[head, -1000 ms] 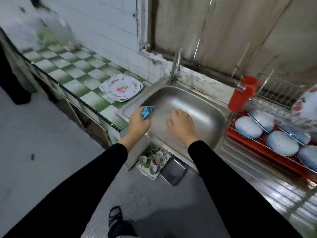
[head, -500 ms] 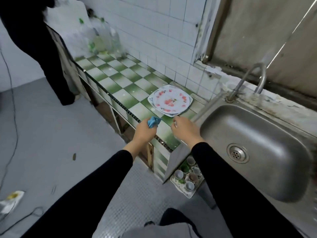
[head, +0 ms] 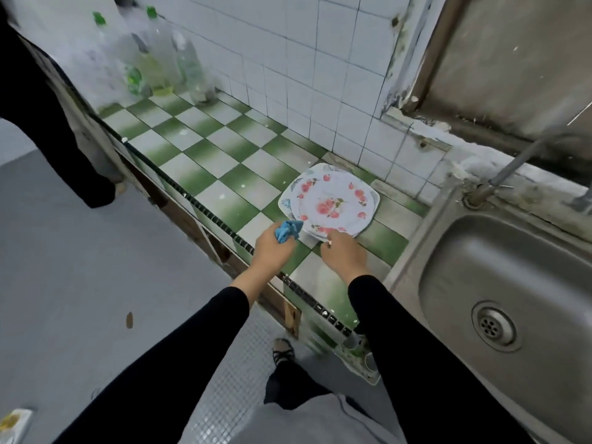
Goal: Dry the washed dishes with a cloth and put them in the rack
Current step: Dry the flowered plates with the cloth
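Note:
A small stack of white plates [head: 333,203] with red flower prints lies on the green-and-white tiled counter [head: 205,155], close to the wall. My left hand [head: 274,249] grips a bunched blue cloth [head: 287,230] at the stack's near left edge. At the near rim of the plates is my right hand [head: 344,253], its fingertips touching the edge; whether they pinch it is hidden. The rack is out of view.
A steel sink [head: 512,299] with a tap [head: 512,165] lies to the right. Several plastic bottles [head: 153,59] stand at the counter's far end. Another person in dark clothes [head: 41,116] stands at left. A tray of small cups [head: 362,357] sits on the floor under the counter.
My view swung left from the sink and rack to the counter. Both hands moved from the sink to the near edge of the plate stack; the left one kept hold of the cloth.

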Demonstrator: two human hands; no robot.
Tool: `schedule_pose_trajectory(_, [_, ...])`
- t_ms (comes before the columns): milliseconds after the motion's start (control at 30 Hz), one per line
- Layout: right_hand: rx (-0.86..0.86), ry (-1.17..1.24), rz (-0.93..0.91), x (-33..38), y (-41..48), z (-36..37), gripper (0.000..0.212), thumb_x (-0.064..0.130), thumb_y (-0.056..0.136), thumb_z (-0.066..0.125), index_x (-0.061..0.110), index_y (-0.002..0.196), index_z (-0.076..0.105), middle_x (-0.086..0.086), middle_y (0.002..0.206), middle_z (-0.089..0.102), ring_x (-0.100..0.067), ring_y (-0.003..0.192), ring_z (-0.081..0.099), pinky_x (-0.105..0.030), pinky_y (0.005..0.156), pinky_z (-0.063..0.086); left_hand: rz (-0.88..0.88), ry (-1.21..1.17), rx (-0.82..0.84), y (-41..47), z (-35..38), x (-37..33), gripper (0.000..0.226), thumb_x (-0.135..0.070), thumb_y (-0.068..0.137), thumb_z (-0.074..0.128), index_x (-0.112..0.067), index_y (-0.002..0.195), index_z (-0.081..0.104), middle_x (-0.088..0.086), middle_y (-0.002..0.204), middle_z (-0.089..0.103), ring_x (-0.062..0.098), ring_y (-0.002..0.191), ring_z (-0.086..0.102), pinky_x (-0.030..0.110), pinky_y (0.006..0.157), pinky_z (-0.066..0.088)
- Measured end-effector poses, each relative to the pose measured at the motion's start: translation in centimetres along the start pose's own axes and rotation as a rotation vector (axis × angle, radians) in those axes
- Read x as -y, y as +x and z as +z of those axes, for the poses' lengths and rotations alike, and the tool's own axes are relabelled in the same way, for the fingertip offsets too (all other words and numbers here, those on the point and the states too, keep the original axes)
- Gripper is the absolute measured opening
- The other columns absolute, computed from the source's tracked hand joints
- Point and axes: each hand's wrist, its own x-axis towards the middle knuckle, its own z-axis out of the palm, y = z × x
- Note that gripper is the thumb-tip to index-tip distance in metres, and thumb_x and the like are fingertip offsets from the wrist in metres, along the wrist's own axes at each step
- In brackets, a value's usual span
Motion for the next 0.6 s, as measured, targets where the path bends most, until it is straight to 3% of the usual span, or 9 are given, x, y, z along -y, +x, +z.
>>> schedule_pose_trajectory(167, [-0.007, 0.173, 0.311, -0.7, 4.3, 0.7, 0.034, 0.026, 0.101, 0.042, 0.007, 0.126, 0.055, -0.014, 0.122, 0.063, -0.034, 0.106, 0.062, -0.039, 0.084, 0.052, -0.043, -0.063, 0.03, 5.8, 0.1, 0.0, 0.015, -0.015, 0.094, 0.054, -0.021, 0.106, 0.06, 0.005, 0.09, 0.065, 0.016, 0.073, 0.058, 0.022, 0.057, 0.044])
schedule_pose_trajectory(267, [-0.071, 0.438, 0.496, -1.2, 6.5, 1.2, 0.038, 0.024, 0.102, 0.047, 0.003, 0.134, 0.049, -0.014, 0.132, 0.061, -0.035, 0.111, 0.062, -0.04, 0.086, 0.052, -0.071, -0.121, 0.017, 8.7, 0.1, -0.2, 0.019, -0.009, 0.094, 0.053, -0.013, 0.11, 0.062, 0.009, 0.09, 0.065, 0.011, 0.064, 0.055, 0.009, 0.046, 0.042])
schedule_pose_trajectory(367, [-0.148, 0.759, 0.674, -1.6, 8.4, 1.8, 0.048, 0.018, 0.098, 0.055, 0.002, 0.141, 0.045, -0.016, 0.138, 0.058, -0.036, 0.119, 0.06, -0.041, 0.099, 0.052, -0.071, -0.157, 0.036, 10.9, -0.1, 0.3, 0.023, -0.01, 0.091, 0.053, -0.016, 0.111, 0.063, 0.015, 0.095, 0.07, 0.018, 0.066, 0.058, 0.015, 0.052, 0.047])
schedule_pose_trajectory(500, [-0.195, 1.099, 0.934, -1.6, 9.9, 3.0, 0.032, 0.019, 0.091, 0.063, 0.003, 0.118, 0.061, -0.013, 0.117, 0.069, -0.029, 0.097, 0.066, -0.039, 0.085, 0.058, -0.077, -0.205, 0.079, 13.9, -0.3, 0.5, 0.022, -0.013, 0.089, 0.053, -0.024, 0.106, 0.061, 0.007, 0.095, 0.07, 0.018, 0.075, 0.062, 0.024, 0.063, 0.054])
schedule_pose_trajectory(600, [-0.224, 1.172, 1.034, -1.0, 10.7, 4.6, 0.026, 0.026, 0.09, 0.062, 0.01, 0.11, 0.057, -0.009, 0.108, 0.068, -0.029, 0.091, 0.068, -0.036, 0.071, 0.059, -0.09, -0.198, 0.103, 16.3, -0.1, 0.8, 0.023, -0.006, 0.093, 0.054, -0.02, 0.111, 0.06, 0.0, 0.093, 0.066, 0.017, 0.079, 0.061, 0.025, 0.067, 0.053])
